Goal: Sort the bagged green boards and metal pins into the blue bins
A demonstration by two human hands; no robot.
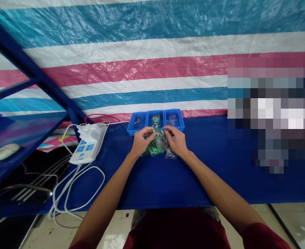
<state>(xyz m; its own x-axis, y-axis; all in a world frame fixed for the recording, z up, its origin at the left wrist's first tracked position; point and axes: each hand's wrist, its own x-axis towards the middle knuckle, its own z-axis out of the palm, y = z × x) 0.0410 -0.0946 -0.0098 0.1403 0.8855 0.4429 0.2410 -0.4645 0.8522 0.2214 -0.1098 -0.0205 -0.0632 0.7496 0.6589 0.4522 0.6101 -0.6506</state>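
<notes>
From the head view, the left hand (143, 141) and right hand (177, 141) are curling partly closed, seemingly pinching small plastic bags (157, 145) between them; blue trays (130, 132) are sitting just beyond. Bag handling appears underway, calling next for steady fingertips.

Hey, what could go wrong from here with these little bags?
The bags sit bunched between the left hand and right hand, so one might slip away. The white cord loops over the table's front edge, so it could snag and pull the power strip.
</notes>
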